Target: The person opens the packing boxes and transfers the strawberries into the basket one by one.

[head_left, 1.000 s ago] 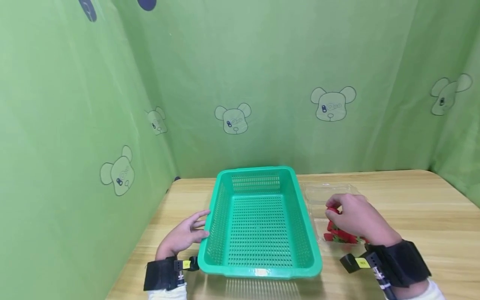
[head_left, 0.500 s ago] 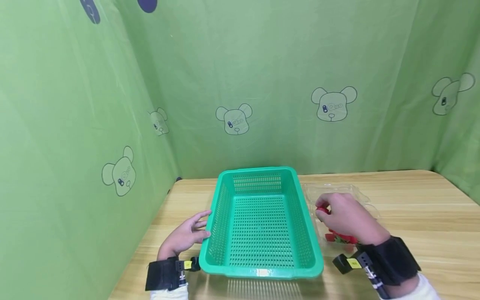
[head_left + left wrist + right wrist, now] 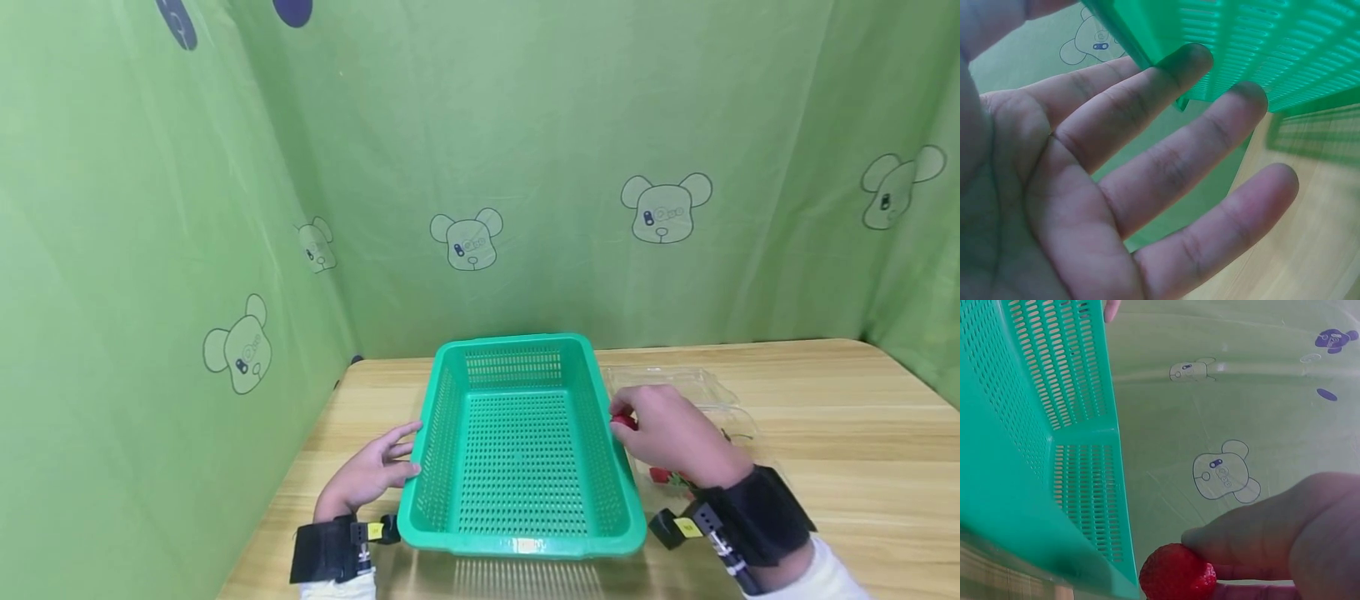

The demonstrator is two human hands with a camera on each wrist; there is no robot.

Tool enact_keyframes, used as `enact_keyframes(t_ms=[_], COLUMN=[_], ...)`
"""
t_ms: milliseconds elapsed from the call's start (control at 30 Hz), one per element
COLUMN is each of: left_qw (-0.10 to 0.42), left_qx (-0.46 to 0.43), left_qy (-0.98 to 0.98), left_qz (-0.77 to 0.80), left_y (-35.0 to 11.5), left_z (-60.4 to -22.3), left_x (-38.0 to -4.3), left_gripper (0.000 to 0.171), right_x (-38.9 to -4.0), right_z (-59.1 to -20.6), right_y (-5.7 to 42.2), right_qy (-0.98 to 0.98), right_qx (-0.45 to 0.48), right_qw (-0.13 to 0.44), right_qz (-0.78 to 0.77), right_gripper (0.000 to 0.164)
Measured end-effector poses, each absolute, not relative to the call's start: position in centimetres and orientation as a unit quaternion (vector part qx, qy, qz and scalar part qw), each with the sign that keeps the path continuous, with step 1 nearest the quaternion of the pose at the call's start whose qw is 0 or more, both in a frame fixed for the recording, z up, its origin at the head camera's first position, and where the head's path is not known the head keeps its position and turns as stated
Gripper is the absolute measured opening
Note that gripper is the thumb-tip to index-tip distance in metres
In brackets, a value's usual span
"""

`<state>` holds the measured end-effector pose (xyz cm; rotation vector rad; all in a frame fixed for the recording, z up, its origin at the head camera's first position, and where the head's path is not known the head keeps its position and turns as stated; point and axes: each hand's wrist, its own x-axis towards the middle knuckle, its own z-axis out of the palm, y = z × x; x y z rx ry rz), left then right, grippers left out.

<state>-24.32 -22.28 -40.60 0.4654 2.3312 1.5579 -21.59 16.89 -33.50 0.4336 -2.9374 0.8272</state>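
Red and dimpled, a strawberry (image 3: 1175, 575) is being pinched between thumb and fingers of the right hand (image 3: 667, 429), its back turned up, just beside the right rim of a perforated green plastic basket (image 3: 517, 458). The basket's left rim is being touched by the left hand (image 3: 371, 471), its fingers spread wide and nearly straight. Between the basket and the right edge of the wood-grained counter (image 3: 847, 400), further strawberries (image 3: 660, 475) are being held in a clear plastic box (image 3: 671, 382), partly hidden by the right hand.

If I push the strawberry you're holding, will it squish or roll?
The strawberry might squish: it looks red and ripe. Its rounded side could let it roll, if set down. It's probably light: the right hand only pinches it.
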Motion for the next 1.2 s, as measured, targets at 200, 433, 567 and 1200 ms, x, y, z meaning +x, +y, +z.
enact_keyframes(t_ms=[200,433,567,1200], left_qw=[0.149,0.151,0.149,0.147], left_qx=[0.167,0.168,0.167,0.167], left_qy=[0.807,0.805,0.808,0.808], left_qz=[0.547,0.548,0.545,0.546], left_y=[-22.2,-22.2,-22.2,-22.3], left_z=[-40.4,-40.5,-40.5,-40.6], left_x=[-24.2,-24.2,-24.2,-24.3], left_gripper=[0.064,0.065,0.065,0.063], right_x=[-21.8,-21.9,-22.0,-22.6], right_z=[-33.5,-33.4,-33.5,-34.2], right_y=[16.3,15.5,15.2,13.8], right_qy=[-0.955,-0.952,-0.948,-0.943], right_qx=[0.154,0.168,0.195,0.254], right_qw=[0.042,0.045,0.063,0.054], right_qz=[0.251,0.25,0.244,0.209], right_gripper=[0.013,0.014,0.011,0.006])
